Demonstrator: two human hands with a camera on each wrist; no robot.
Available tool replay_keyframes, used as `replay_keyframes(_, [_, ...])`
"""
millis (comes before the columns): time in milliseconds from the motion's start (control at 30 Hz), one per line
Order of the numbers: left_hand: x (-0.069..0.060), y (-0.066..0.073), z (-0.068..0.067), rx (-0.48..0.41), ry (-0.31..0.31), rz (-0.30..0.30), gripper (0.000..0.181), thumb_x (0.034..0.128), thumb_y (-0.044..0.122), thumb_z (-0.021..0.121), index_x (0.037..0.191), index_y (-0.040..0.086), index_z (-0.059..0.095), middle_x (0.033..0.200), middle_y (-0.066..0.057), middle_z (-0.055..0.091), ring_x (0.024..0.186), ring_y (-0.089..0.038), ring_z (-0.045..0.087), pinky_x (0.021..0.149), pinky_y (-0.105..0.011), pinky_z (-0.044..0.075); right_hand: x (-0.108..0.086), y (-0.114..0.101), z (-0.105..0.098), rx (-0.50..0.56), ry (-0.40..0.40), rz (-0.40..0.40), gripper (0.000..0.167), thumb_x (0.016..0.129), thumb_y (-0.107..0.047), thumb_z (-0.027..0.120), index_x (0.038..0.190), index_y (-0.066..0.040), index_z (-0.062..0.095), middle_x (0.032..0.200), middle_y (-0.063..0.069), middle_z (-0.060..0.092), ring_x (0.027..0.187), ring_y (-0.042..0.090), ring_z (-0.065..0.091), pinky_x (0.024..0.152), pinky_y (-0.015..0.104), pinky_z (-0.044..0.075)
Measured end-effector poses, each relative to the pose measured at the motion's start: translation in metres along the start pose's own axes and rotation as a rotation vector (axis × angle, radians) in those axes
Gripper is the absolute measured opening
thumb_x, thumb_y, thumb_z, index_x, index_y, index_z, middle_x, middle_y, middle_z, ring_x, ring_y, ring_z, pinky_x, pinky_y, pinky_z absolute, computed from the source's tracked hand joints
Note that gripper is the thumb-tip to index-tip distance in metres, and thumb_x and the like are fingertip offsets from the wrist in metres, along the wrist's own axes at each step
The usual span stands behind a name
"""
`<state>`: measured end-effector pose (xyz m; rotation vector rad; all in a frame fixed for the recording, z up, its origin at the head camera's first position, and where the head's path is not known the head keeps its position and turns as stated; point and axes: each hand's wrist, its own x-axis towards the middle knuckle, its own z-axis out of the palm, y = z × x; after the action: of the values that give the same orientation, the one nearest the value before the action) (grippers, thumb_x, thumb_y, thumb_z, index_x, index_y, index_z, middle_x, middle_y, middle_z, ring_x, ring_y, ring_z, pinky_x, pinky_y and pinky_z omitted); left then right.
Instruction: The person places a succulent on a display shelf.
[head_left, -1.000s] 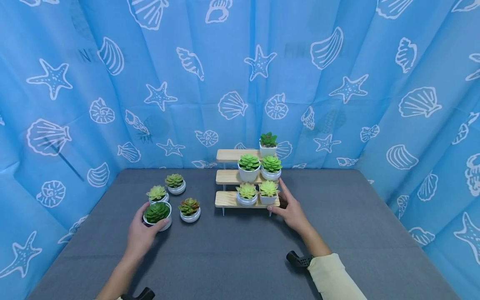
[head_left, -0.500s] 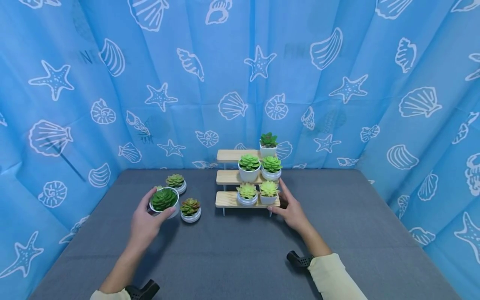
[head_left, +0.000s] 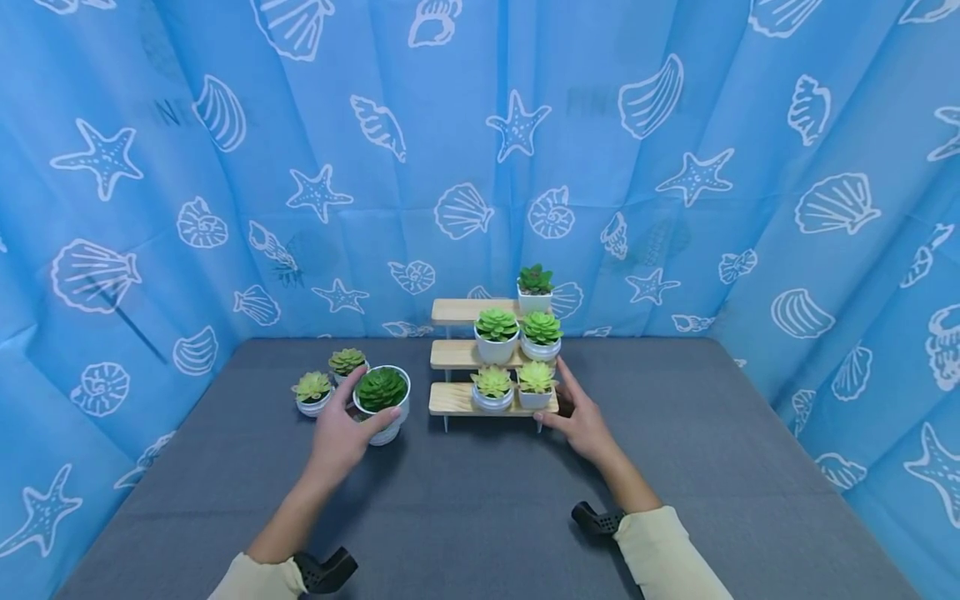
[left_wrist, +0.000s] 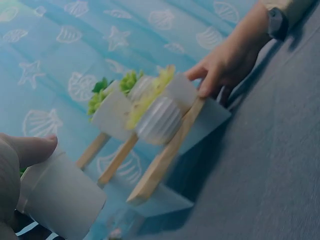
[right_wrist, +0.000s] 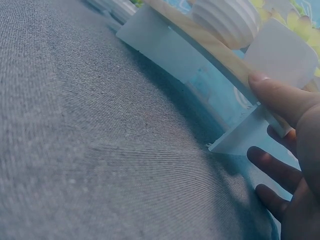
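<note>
In the head view my left hand (head_left: 337,437) grips the white pot of a dark green artificial succulent (head_left: 381,389), thumb on the near side. That pot (left_wrist: 67,195) looks smooth and tilted in the left wrist view. Below it, another white pot (head_left: 386,436) is mostly hidden. My right hand (head_left: 588,427) holds the right end of a three-step wooden plant stand (head_left: 452,400). In the right wrist view its thumb (right_wrist: 280,95) presses the lowest step's edge, the other fingers behind and below. The lower two steps each carry two succulents; one small succulent (head_left: 535,283) tops the stand.
Left of my left hand stand two more potted succulents, a pale green one (head_left: 312,390) and an olive green one (head_left: 347,362). A grey cloth (head_left: 480,517) covers the table. A blue shell-patterned curtain (head_left: 480,150) hangs behind the table and along both sides.
My left hand has lifted the dark green succulent and carried it right, over the reddish succulent's place. The pale green succulent shows again. My right hand stays on the stand.
</note>
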<state>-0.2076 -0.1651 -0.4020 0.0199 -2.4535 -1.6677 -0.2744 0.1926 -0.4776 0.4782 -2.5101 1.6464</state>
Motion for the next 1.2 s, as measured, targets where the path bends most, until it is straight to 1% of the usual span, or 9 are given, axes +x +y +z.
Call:
replay_keyframes(200, [0.005, 0.003, 0.024, 0.023, -0.032, 0.039, 0.084, 0.0818, 0.028, 0.081, 0.150, 0.009, 0.035, 0.138, -0.020, 0.047, 0.114, -0.034, 0.056, 0.086, -0.044, 0.052, 0.000, 0.000, 0.001, -0.001, -0.001, 0.004, 0.100, 0.085, -0.019, 0.077, 0.158, -0.029, 0.010, 0.141, 0.021, 0.049, 0.126, 0.035, 0.050, 0.101, 0.055, 0.038])
replay_keyframes(233, [0.005, 0.004, 0.028, 0.029, -0.036, 0.044, 0.084, 0.0816, 0.028, 0.081, 0.150, 0.009, 0.036, 0.136, -0.021, 0.048, 0.113, -0.034, 0.056, 0.086, -0.044, 0.052, -0.001, -0.004, 0.000, 0.002, -0.005, 0.006, 0.099, 0.085, -0.017, 0.077, 0.158, -0.027, 0.010, 0.141, 0.022, 0.049, 0.125, 0.036, 0.050, 0.101, 0.055, 0.038])
replay_keyframes(433, [0.008, 0.007, 0.046, 0.023, -0.082, 0.059, 0.084, 0.0808, 0.031, 0.081, 0.150, 0.010, 0.037, 0.138, -0.019, 0.049, 0.114, -0.034, 0.056, 0.084, -0.044, 0.052, -0.002, -0.005, 0.000, 0.010, -0.003, 0.013, 0.100, 0.085, -0.017, 0.078, 0.158, -0.029, 0.010, 0.141, 0.021, 0.049, 0.125, 0.035, 0.051, 0.100, 0.054, 0.039])
replay_keyframes(467, [0.010, 0.007, 0.048, 0.020, -0.088, 0.063, 0.084, 0.0808, 0.031, 0.081, 0.150, 0.010, 0.037, 0.139, -0.019, 0.049, 0.115, -0.034, 0.055, 0.085, -0.045, 0.051, 0.000, 0.000, 0.001, 0.009, 0.002, 0.013, 0.100, 0.084, -0.018, 0.078, 0.157, -0.032, 0.011, 0.141, 0.020, 0.049, 0.125, 0.034, 0.051, 0.100, 0.054, 0.040])
replay_keyframes(600, [0.013, 0.009, 0.056, 0.025, -0.092, 0.058, 0.085, 0.0800, 0.030, 0.082, 0.150, 0.010, 0.038, 0.140, -0.017, 0.049, 0.113, -0.031, 0.056, 0.085, -0.045, 0.051, 0.001, 0.001, 0.001, -0.004, 0.000, 0.008, 0.100, 0.085, -0.016, 0.078, 0.158, -0.027, 0.010, 0.141, 0.021, 0.049, 0.124, 0.034, 0.051, 0.099, 0.053, 0.041])
replay_keyframes(700, [0.016, 0.010, 0.062, 0.033, -0.095, 0.047, 0.086, 0.0799, 0.032, 0.082, 0.150, 0.010, 0.038, 0.139, -0.017, 0.050, 0.111, -0.029, 0.056, 0.084, -0.044, 0.051, 0.002, 0.003, 0.001, -0.003, -0.003, -0.002, 0.100, 0.085, -0.012, 0.077, 0.158, -0.019, 0.009, 0.140, 0.025, 0.048, 0.124, 0.038, 0.051, 0.099, 0.056, 0.040])
replay_keyframes(833, [0.018, 0.010, 0.069, 0.029, -0.100, 0.039, 0.085, 0.0803, 0.032, 0.082, 0.150, 0.009, 0.037, 0.138, -0.017, 0.050, 0.111, -0.028, 0.056, 0.084, -0.044, 0.050, 0.002, 0.002, 0.001, 0.010, 0.001, -0.004, 0.099, 0.085, -0.010, 0.077, 0.158, -0.014, 0.011, 0.140, 0.027, 0.047, 0.124, 0.041, 0.049, 0.099, 0.059, 0.038])
replay_keyframes(1067, [0.023, 0.010, 0.079, 0.025, -0.078, 0.037, 0.087, 0.0804, 0.030, 0.082, 0.150, 0.005, 0.035, 0.139, -0.019, 0.049, 0.117, -0.032, 0.054, 0.089, -0.047, 0.050, 0.001, 0.002, 0.000, -0.023, 0.004, 0.003, 0.099, 0.085, -0.017, 0.077, 0.158, -0.026, 0.010, 0.140, 0.022, 0.049, 0.124, 0.035, 0.052, 0.100, 0.054, 0.040])
replay_keyframes(1200, [0.025, 0.011, 0.081, 0.020, -0.062, 0.015, 0.087, 0.0810, 0.030, 0.081, 0.151, 0.007, 0.034, 0.140, -0.019, 0.045, 0.121, -0.035, 0.051, 0.094, -0.048, 0.047, 0.000, 0.002, 0.001, 0.003, 0.006, 0.001, 0.100, 0.084, -0.018, 0.078, 0.157, -0.030, 0.011, 0.140, 0.021, 0.049, 0.124, 0.035, 0.052, 0.100, 0.055, 0.040])
